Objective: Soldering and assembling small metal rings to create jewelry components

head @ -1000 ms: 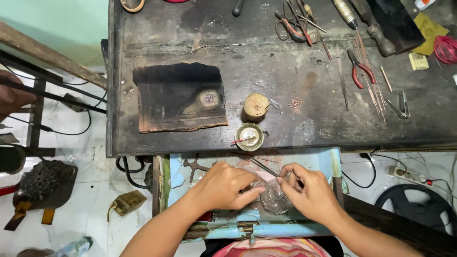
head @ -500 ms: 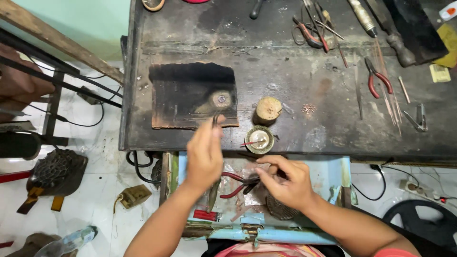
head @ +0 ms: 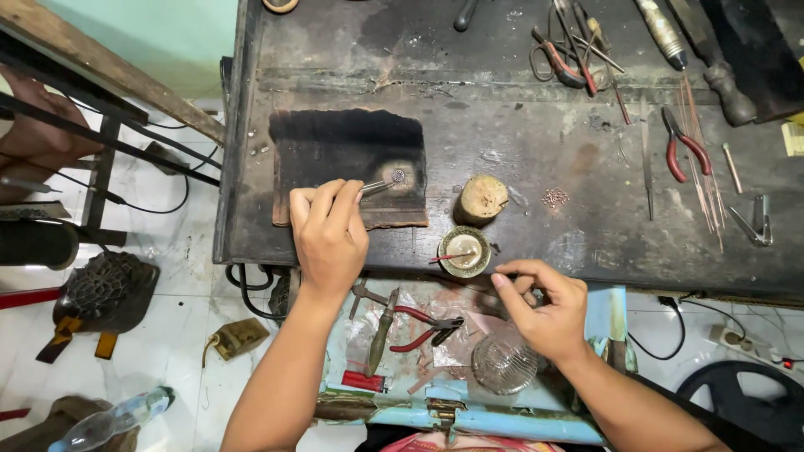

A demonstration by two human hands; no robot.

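Dark, scorched tabletop (head: pixel 536 159) carries a small round brass dish (head: pixel 465 251) with a red-tipped stick inside. Left hand (head: pixel 329 234) grips tweezers (head: pixel 377 186) over a charred block (head: pixel 347 163); right hand (head: pixel 544 305) pinches narrowly above a drawer (head: pixel 603 314) holding red pliers (head: pixel 423 326) and a glass bowl (head: pixel 504 364).

Dark scarred workbench (head: pixel 519 142), pale green wall (head: pixel 159 42), white tiled floor (head: pixel 180 251) (stained), black cables (head: pixel 142 205), even light

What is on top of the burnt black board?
A tiny round metal piece lies on the burnt board, touched by tweezers held in the left hand. The hand hides the board's near corner.
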